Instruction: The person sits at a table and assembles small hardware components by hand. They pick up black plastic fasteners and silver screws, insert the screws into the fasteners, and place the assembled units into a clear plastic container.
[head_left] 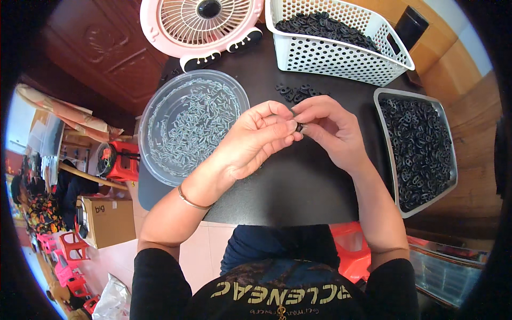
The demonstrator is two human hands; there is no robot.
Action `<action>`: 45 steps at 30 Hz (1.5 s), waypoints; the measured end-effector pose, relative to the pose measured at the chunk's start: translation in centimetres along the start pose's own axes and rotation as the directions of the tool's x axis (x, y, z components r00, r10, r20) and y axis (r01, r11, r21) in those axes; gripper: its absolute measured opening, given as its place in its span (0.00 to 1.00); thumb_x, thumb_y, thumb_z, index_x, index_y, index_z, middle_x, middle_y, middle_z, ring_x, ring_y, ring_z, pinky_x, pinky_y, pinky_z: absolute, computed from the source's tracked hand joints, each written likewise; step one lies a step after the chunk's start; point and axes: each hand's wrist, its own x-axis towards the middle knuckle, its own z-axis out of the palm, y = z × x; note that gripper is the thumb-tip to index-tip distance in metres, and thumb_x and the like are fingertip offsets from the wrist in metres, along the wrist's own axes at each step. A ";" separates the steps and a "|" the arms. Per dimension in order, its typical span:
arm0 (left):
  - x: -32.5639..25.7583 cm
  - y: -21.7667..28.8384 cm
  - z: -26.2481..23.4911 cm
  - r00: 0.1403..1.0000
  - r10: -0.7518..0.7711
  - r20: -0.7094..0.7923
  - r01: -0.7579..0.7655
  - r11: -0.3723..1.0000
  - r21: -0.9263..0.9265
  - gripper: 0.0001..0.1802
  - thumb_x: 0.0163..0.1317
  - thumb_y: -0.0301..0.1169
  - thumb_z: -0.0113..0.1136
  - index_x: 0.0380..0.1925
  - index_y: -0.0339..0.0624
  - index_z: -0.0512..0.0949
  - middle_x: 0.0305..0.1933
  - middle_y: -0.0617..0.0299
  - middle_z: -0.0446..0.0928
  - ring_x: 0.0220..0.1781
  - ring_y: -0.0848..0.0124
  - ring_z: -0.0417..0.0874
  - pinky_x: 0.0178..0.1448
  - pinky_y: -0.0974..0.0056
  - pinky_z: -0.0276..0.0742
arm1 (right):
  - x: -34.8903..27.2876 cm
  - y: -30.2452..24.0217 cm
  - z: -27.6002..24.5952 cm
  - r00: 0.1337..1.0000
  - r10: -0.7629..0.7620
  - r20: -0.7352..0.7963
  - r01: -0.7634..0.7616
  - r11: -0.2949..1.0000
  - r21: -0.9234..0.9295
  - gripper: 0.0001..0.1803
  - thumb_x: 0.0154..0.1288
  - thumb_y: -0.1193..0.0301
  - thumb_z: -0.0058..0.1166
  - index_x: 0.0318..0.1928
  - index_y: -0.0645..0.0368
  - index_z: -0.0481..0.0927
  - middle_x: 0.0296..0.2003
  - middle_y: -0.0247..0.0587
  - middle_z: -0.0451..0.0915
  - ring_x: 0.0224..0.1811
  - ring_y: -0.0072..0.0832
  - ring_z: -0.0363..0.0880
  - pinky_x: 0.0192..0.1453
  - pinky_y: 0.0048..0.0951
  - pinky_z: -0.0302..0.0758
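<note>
One small black piece [300, 127] sits between both hands' fingertips, above the middle of the table [266, 197].
The left hand [256, 137], fingers curled, and the right hand [337, 130] each pinch it, thumb against forefinger; one tub [243, 96] of uncountable metal pins [192, 117] stands by the left edge, one white basket [320, 58] at the far edge, one tray [391, 160] along the right, one loose black heap [290, 95] just beyond the hands.

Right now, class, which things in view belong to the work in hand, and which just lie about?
Likely in the work:
- small black piece in the fingers
- tub of silver pieces
- white basket
- grey-rimmed tray
- loose black pieces

Likely lying about:
- pink fan
- cardboard box
</note>
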 end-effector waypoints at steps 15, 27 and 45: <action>4.3 1.3 1.1 0.847 0.324 0.422 -0.300 -0.365 0.881 0.18 0.45 0.25 0.63 0.39 0.40 0.72 0.39 0.53 0.71 0.42 0.56 0.74 0.47 0.59 0.71 | 0.2 1.1 -1.8 0.794 0.200 -0.574 -0.145 0.979 0.141 0.05 0.63 0.75 0.48 0.36 0.65 0.72 0.35 0.45 0.78 0.37 0.24 0.79 0.38 0.21 0.76; 7.5 -0.3 0.5 0.928 0.229 0.295 -0.110 -0.588 0.802 0.10 0.46 0.25 0.57 0.32 0.39 0.75 0.33 0.54 0.74 0.38 0.56 0.77 0.42 0.55 0.74 | -0.2 1.7 -1.9 0.867 0.081 -0.492 -0.097 0.995 -0.008 0.03 0.58 0.79 0.54 0.33 0.64 0.75 0.35 0.37 0.78 0.34 0.18 0.77 0.38 0.17 0.74; 1.5 1.3 0.8 0.989 0.133 -0.068 -0.081 0.856 0.511 0.11 0.58 0.22 0.54 0.43 0.35 0.73 0.37 0.61 0.77 0.37 0.73 0.80 0.44 0.73 0.77 | -0.1 0.3 -0.6 0.809 0.400 -0.431 -0.349 0.916 0.195 0.10 0.58 0.78 0.54 0.41 0.64 0.78 0.33 0.36 0.78 0.34 0.20 0.76 0.41 0.20 0.73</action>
